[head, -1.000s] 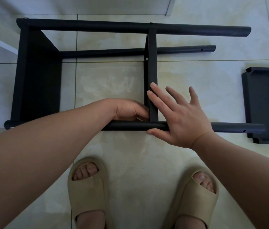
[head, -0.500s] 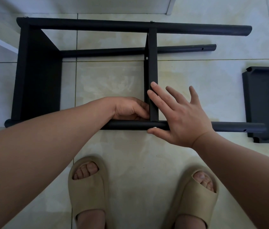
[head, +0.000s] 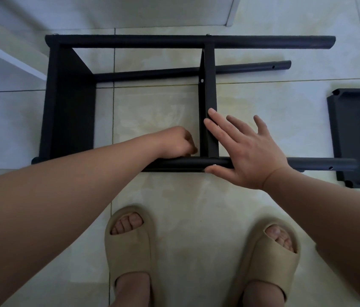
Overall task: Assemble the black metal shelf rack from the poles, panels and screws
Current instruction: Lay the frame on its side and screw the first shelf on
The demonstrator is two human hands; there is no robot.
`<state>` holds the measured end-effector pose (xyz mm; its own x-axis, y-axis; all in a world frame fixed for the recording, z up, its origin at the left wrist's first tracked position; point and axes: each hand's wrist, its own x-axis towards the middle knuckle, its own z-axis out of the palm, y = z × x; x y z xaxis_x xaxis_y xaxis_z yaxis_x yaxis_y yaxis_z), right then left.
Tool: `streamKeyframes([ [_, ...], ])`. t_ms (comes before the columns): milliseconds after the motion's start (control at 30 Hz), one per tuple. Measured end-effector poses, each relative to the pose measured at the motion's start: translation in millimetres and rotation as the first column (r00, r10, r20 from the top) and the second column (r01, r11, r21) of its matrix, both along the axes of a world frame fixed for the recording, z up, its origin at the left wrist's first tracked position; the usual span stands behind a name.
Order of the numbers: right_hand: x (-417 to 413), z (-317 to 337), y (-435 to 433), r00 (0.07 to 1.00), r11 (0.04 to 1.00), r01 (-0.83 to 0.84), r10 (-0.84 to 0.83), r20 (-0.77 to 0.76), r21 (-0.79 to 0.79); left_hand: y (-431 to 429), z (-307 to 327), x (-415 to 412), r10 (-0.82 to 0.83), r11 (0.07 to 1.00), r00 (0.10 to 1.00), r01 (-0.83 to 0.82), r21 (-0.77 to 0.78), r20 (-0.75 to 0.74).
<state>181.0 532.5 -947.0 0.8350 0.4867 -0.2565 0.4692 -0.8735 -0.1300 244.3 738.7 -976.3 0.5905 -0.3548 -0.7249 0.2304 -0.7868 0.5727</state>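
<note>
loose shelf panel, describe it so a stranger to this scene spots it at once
Start from the half-built black rack lying on the tiled floor. Follow its nearest pole rightwards past the right hand to the picture's right edge. There lies the loose shelf panel, rimmed with notched corners, the only panel not fixed between poles.

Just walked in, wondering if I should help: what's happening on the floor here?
A person stands over a half-built black metal shelf rack lying on its side on pale floor tiles. Their right hand presses flat against the middle shelf panel and the near round pole, thumb by a silver screw head. Their left hand is curled inside that joint; what it holds, if anything, is hidden. Another loose black panel lies to the right, unfitted.
</note>
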Motion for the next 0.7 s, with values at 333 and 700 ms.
streamKeyframes([
  [333,-1.2,35.6,8.5,0.946,0.992,0.125,-0.125,-0.299,-0.021,13.7,64.7,-37.2,-0.283,0.927,0.959,0.268,0.262,0.023],
  [700,-15.8,150.5,-24.7,0.922,0.933,0.317,-0.345,-0.173,-0.172,-5.4,189.0,-31.4,-0.342,0.875,0.882,0.173,0.451,0.324],
])
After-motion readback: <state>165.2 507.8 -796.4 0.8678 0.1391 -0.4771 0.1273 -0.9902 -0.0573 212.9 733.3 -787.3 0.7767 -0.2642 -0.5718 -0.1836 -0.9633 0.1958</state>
